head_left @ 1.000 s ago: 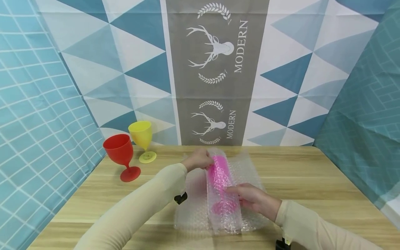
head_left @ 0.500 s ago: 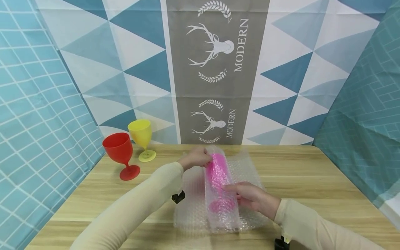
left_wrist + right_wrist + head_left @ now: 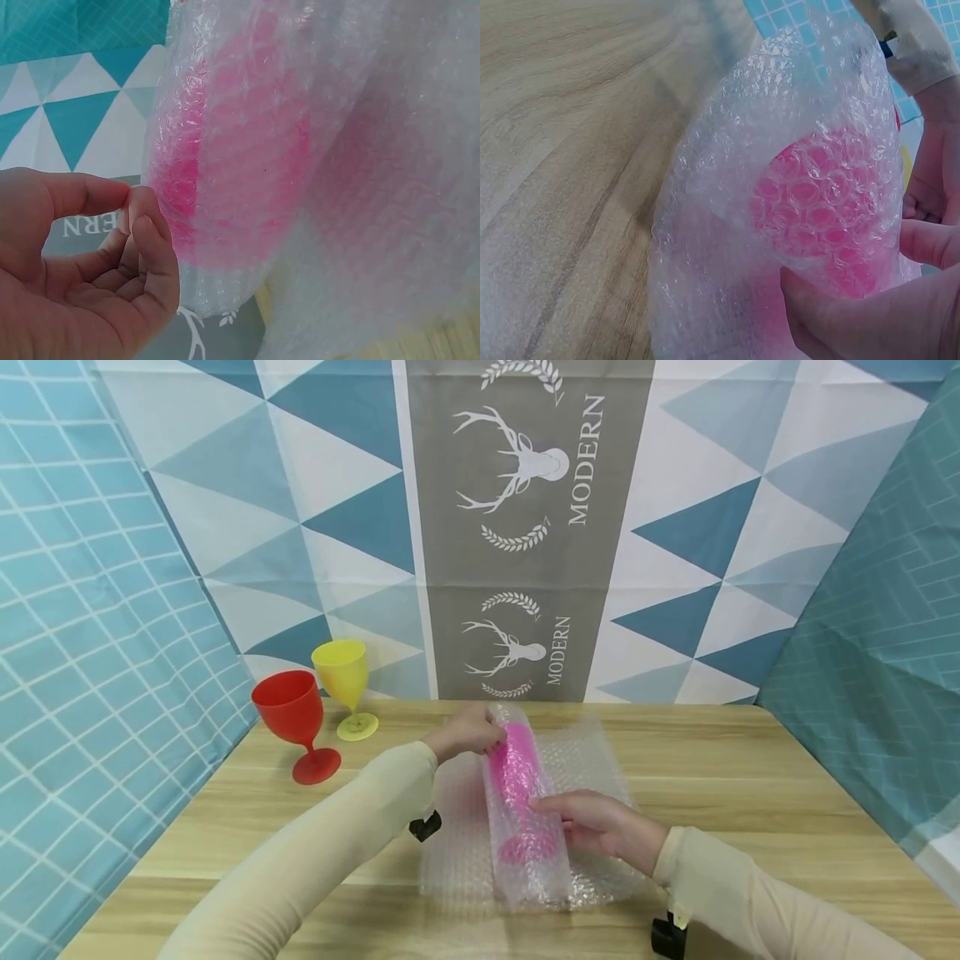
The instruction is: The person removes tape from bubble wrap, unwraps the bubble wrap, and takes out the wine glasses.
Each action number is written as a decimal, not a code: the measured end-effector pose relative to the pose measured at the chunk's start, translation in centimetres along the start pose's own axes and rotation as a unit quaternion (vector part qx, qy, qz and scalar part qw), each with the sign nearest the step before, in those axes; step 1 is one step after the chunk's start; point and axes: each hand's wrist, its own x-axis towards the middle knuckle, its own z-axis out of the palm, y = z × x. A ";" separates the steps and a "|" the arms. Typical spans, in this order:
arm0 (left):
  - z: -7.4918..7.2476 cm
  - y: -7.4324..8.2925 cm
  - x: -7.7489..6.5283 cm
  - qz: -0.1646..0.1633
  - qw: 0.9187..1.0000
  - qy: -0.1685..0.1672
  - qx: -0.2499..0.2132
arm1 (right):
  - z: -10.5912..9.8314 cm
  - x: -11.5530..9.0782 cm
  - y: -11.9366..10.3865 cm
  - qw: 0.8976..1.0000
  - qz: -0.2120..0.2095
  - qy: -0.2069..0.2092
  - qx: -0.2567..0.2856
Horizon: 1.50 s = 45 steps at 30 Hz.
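A pink goblet [image 3: 517,764] lies rolled inside clear bubble wrap [image 3: 592,768], its bowl end away from me and its foot near. At the bowl end, my left hand [image 3: 471,732] pinches the wrap's edge between thumb and fingertips. My right hand [image 3: 603,827] grips the rolled bundle around the stem, thumb on top and fingers partly hidden behind it. In the left wrist view the pink bowl [image 3: 240,165] shows through several layers of wrap. The right wrist view has the goblet's round foot [image 3: 817,195] under the bubbles, beside the right thumb.
A red goblet [image 3: 291,710] and a yellow goblet [image 3: 343,677] stand upright at the back left of the wooden table [image 3: 712,760]. Loose wrap [image 3: 457,827] spreads flat on both sides of the bundle. A patterned cloth [image 3: 690,510] hangs behind the table.
The wrapped pink goblet has shifted slightly left, with both hands moving along and keeping their hold. The head view has tilted a little. The red and yellow goblets stand where they were.
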 end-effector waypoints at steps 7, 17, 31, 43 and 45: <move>0.1 0.1 0.0 0.000 1.000 -0.006 -0.004 | -0.1 0.0 0.2 1.000 -0.005 0.002 -0.002; -0.2 -0.7 0.6 -0.004 1.000 -0.005 -0.030 | -0.4 0.0 0.8 1.000 -0.012 -0.009 0.000; -2.1 -1.9 0.1 -0.023 0.998 -0.005 -0.061 | -0.2 -0.1 0.3 0.999 -0.016 -0.025 0.022; -2.3 -2.5 0.2 -0.032 0.997 0.006 -0.073 | 0.8 0.5 0.4 0.999 -0.013 -0.017 0.034; -2.3 -2.4 0.2 -0.031 0.997 0.009 -0.072 | 0.8 0.6 0.4 0.999 -0.012 -0.013 0.036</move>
